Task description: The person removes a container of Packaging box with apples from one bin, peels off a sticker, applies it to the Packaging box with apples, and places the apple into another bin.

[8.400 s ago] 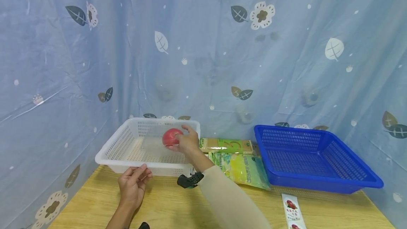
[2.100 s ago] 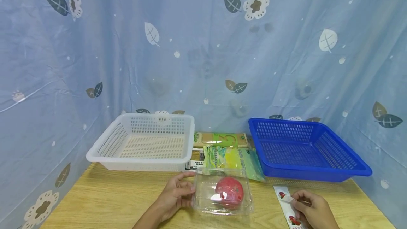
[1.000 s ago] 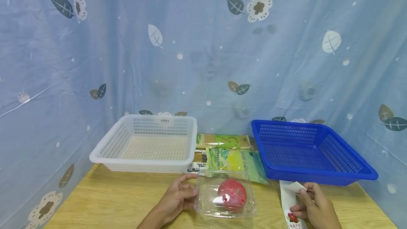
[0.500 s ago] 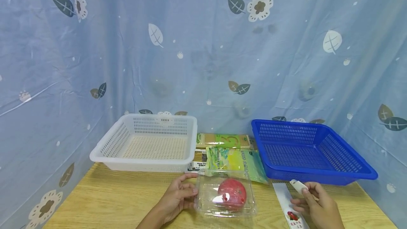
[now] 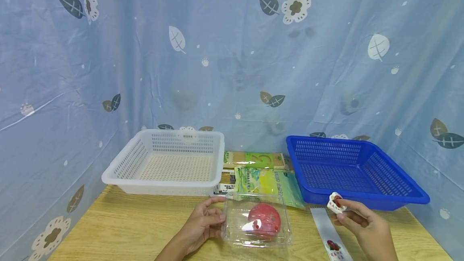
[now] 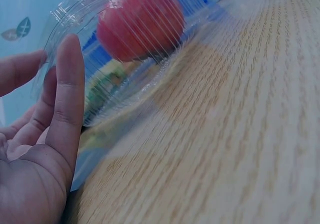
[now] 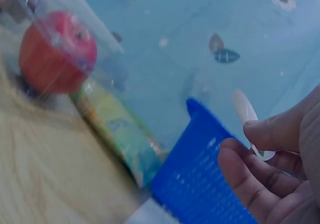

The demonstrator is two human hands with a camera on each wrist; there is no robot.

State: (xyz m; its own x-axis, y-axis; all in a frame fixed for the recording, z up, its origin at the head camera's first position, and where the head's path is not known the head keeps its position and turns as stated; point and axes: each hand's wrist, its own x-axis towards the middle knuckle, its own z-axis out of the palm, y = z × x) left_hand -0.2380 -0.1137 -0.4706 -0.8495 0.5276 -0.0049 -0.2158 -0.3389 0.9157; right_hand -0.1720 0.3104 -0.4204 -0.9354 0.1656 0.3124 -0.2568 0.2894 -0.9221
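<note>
A clear plastic box (image 5: pixel 235 228) with a red round fruit (image 5: pixel 264 221) inside, apparently a tomato or apple, rests on the table in front. Against the box's left side lie the fairly straight fingers of my left hand (image 5: pixel 203 222); the left wrist view shows the thumb beside the clear wall. My right hand (image 5: pixel 366 222) pinches a peeled sticker (image 5: pixel 335 203) with a red fruit print, between thumb and fingers, in the air before the blue basket. The sticker is curled. Below it on the table lies a white backing strip (image 5: pixel 326 226), another printed sticker (image 5: pixel 332 245) on it.
A white basket (image 5: pixel 163 188) stands at the back left, a blue basket (image 5: pixel 348 196) at the back right. Between them lie a green-yellow packet (image 5: pixel 268 182) and a brown-green pack (image 5: pixel 253 160). A blue patterned curtain (image 5: pixel 232 51) hangs behind the wooden table (image 5: pixel 119 224).
My right hand has peeled the sticker off its strip, lifted it and turned it so the print shows. Earlier, the fruit was in the white basket with my right hand on it.
</note>
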